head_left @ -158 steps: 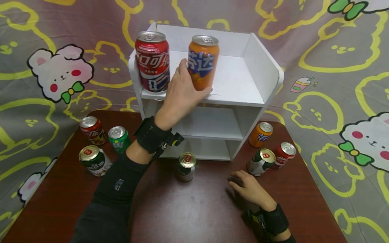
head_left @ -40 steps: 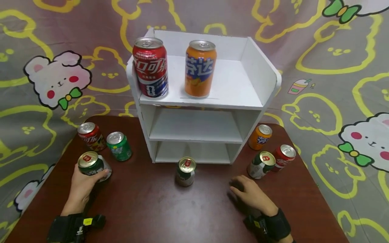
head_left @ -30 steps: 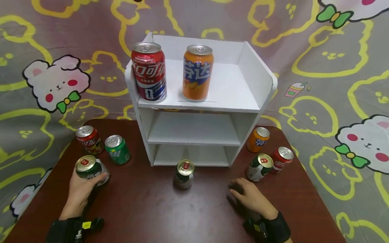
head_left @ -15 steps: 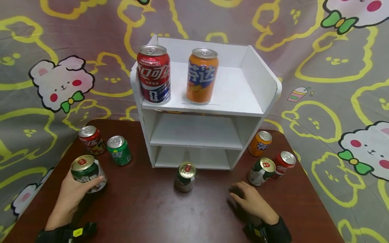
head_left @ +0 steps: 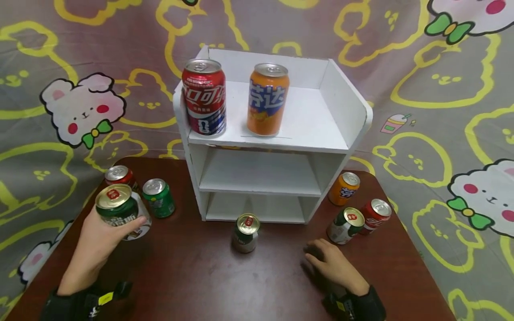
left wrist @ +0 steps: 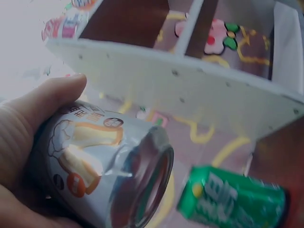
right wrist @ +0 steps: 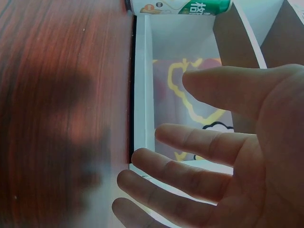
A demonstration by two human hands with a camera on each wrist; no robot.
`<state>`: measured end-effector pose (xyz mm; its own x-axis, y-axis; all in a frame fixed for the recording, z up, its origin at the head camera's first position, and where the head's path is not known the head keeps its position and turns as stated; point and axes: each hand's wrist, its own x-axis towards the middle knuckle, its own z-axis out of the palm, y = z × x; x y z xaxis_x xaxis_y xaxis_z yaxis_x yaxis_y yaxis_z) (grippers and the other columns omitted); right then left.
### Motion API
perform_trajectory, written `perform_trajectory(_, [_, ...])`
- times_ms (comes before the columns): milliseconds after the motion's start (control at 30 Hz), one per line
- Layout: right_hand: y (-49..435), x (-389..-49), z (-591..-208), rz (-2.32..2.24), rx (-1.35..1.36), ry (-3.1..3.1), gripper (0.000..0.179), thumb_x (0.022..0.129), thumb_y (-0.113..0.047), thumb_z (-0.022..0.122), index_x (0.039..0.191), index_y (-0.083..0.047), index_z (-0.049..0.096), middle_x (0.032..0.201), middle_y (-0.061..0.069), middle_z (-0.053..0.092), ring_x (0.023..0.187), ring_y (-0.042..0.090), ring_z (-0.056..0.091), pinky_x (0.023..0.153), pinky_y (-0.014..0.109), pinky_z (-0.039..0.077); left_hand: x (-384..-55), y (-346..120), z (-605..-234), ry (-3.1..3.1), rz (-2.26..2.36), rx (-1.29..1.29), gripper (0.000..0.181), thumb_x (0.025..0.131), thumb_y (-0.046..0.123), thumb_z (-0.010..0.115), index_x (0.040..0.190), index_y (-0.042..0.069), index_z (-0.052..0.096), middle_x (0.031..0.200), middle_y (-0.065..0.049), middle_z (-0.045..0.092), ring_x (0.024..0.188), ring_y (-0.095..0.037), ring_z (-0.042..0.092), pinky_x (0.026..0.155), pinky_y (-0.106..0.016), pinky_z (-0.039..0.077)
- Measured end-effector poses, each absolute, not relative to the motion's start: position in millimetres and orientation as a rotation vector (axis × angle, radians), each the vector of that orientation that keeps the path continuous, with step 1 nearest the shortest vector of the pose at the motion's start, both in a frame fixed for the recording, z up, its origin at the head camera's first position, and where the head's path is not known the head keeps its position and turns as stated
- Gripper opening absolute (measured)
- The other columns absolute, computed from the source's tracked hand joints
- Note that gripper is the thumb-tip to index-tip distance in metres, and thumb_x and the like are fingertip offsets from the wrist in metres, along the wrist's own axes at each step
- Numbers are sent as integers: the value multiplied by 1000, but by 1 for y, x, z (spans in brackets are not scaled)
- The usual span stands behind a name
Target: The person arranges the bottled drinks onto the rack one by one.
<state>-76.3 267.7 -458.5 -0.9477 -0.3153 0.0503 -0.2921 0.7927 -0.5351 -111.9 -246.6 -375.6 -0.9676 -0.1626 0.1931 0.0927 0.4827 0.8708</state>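
Observation:
In the head view my left hand [head_left: 96, 240] grips a green-and-white drink can with a gold lid [head_left: 128, 216], thumb across its front. The can is raised off the table and overlaps a red cola can [head_left: 118, 174] behind it. In the left wrist view the held can [left wrist: 95, 156] is tilted, its rounded base showing. Beside it stands a green soda can [head_left: 158, 200]. My right hand [head_left: 337, 267] is low over the table at the right, holding nothing, fingers loosely extended. Another green-and-white can [head_left: 341, 227] is nearest to it.
A white three-level shelf [head_left: 261, 191] stands at the back. A red cola can [head_left: 205, 98] and an orange soda can [head_left: 267, 102] are on its top level. A gold-lidded can [head_left: 246, 236] stands before it; orange [head_left: 343, 191] and red cans [head_left: 373, 218] stand right.
My left hand has gone from the orange can on the top shelf down to the left, taken hold of the green-and-white can and lifted it. The right hand has stayed put.

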Motion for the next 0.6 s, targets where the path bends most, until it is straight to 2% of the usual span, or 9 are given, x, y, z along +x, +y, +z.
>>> perform_trajectory(233, [269, -78, -458, -861, -465, 2941, 28, 91, -25, 64, 111, -6, 64, 104, 2, 62, 97, 21, 60, 79, 41, 49, -113, -216, -352, -2451, -1516, -134, 82, 74, 11, 82, 141, 10, 34, 120, -3, 49, 99, -8, 49, 75, -10, 41])
perform_trajectory(367, [269, -77, -458, -852, -462, 2935, 30, 91, -26, 64, 112, -5, 63, 105, 3, 62, 98, 21, 60, 80, 42, 49, -111, -192, -334, -2480, -1556, -232, 80, 73, 14, 83, 138, 9, 36, 120, -6, 52, 100, -11, 51, 79, -14, 42])
perform_trajectory(467, [268, -76, -458, -862, -432, 2929, 31, 91, -25, 65, 114, -4, 62, 107, 5, 62, 100, 22, 60, 82, 43, 49, -111, -174, -319, -2524, -1598, -300, 78, 74, 18, 83, 136, 9, 37, 119, -8, 53, 101, -16, 51, 83, -22, 44])
perform_trajectory(600, [266, -76, -456, -889, -350, 2923, 35, 89, -22, 67, 118, -2, 60, 110, 9, 62, 102, 25, 59, 82, 43, 48, -115, -149, -298, -2534, -1660, -478, 78, 72, 19, 84, 135, 8, 39, 121, -8, 54, 104, -20, 51, 90, -39, 43])
